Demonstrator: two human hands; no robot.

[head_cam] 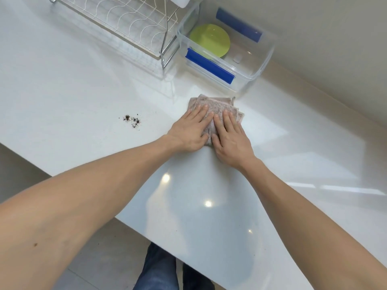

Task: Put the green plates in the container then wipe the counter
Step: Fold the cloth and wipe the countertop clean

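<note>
Bright, even indoor light; glossy white counter (83,84) throws three small round glare spots near its front edge and pale window-like streaks toward its right edge. Soft broad shadow of the person lies at the counter's front edge. Wide-angle bowing stretches forearms at the lower corners; slight softness overall, wire rack (117,21) mildly blurred.

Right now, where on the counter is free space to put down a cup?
The near counter between the forearms is bare, and so is the stretch right of the cloth. Left of the left hand lie dark crumbs. The far side is crowded: dish rack beside container.
</note>
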